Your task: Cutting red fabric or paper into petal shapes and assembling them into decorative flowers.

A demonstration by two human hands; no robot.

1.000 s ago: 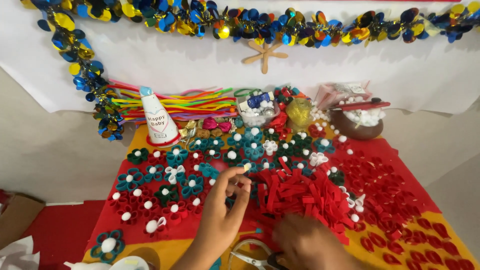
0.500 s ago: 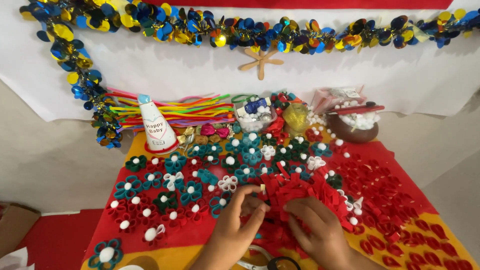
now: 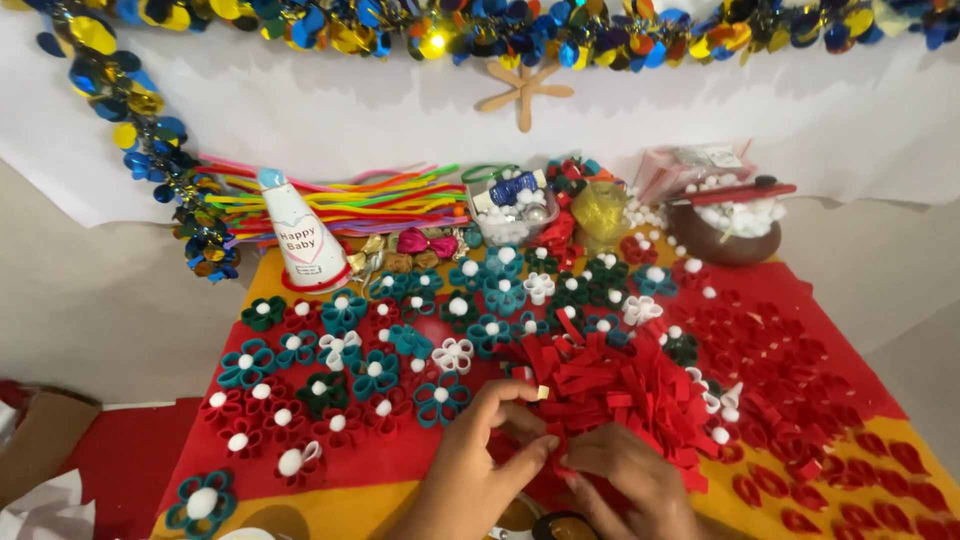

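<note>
Left hand [image 3: 480, 455] fingertips are pinched shut on a red felt strip [image 3: 556, 462] at the near edge of the strip pile [image 3: 610, 385]. Right hand [image 3: 625, 480] fingers are curled loosely, resting on the same strip, likely to steady it. Finished felt flowers [image 3: 375, 375] are laid out left on the red-and-yellow table [image 3: 340, 495]. A sequin garland [image 3: 300, 25] is hung on the white backdrop [image 3: 380, 110].
</note>
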